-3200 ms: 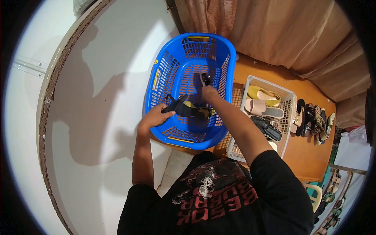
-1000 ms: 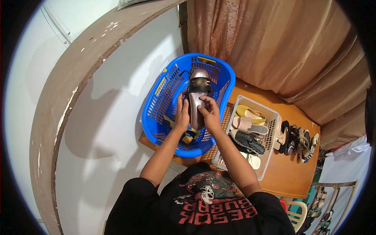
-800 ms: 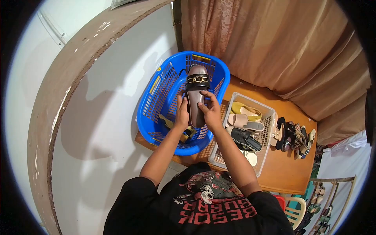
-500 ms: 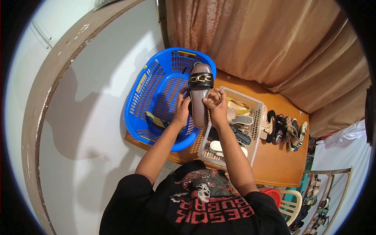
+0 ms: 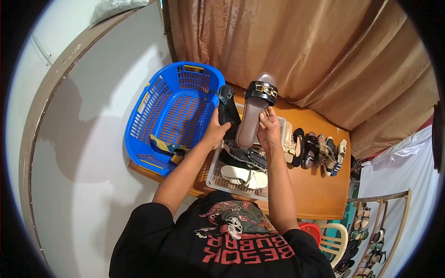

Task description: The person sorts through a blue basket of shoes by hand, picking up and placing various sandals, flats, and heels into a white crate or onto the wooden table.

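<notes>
My left hand point(image 5: 216, 131) grips a black sandal point(image 5: 228, 111) at the right edge of the blue basket point(image 5: 130, 121). In my right hand point(image 5: 270, 129) is a brown-soled sandal point(image 5: 251, 118) with a black strap and a gold buckle, held upright with its insole facing me. Both sandals are over the clear plastic crate point(image 5: 212, 178), which holds white sandals point(image 5: 243, 175) and black sandals. A yellow and dark sandal point(image 5: 163, 147) lies at the bottom of the blue basket.
Several sandals point(image 5: 320, 153) stand in a row on the orange table point(image 5: 296, 194). A brown curtain point(image 5: 287, 46) hangs behind it. At the lower right are a red stool point(image 5: 309, 230), a cream chair point(image 5: 336, 241) and a shoe rack point(image 5: 394, 231).
The black sandal and the brown-soled sandal, together before, are now apart, one in each hand. The right hand has moved right relative to the basket. The view has shifted slightly.
</notes>
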`<control>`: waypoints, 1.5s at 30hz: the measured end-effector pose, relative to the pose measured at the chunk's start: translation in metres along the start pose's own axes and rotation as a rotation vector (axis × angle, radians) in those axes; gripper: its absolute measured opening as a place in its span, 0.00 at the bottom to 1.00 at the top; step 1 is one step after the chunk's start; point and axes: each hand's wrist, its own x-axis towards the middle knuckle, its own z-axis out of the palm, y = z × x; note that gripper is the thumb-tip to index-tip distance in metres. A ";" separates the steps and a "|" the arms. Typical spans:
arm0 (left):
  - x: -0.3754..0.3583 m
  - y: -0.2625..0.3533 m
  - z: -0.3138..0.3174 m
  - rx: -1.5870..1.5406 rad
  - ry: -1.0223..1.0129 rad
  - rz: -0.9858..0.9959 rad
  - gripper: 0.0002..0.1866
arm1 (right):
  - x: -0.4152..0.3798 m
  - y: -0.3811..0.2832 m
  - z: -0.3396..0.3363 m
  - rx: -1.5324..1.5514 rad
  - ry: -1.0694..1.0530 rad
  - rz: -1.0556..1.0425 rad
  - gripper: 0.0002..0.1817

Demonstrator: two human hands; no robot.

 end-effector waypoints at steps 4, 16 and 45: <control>-0.008 -0.002 0.024 0.014 -0.128 -0.173 0.36 | 0.007 -0.023 -0.013 0.034 0.007 -0.039 0.29; -0.037 -0.030 0.074 0.061 -0.065 -0.024 0.28 | -0.012 -0.054 -0.043 -0.261 0.175 -0.253 0.35; -0.029 -0.018 0.085 -0.036 -0.228 -0.361 0.38 | -0.003 -0.063 -0.064 -0.477 0.080 0.171 0.25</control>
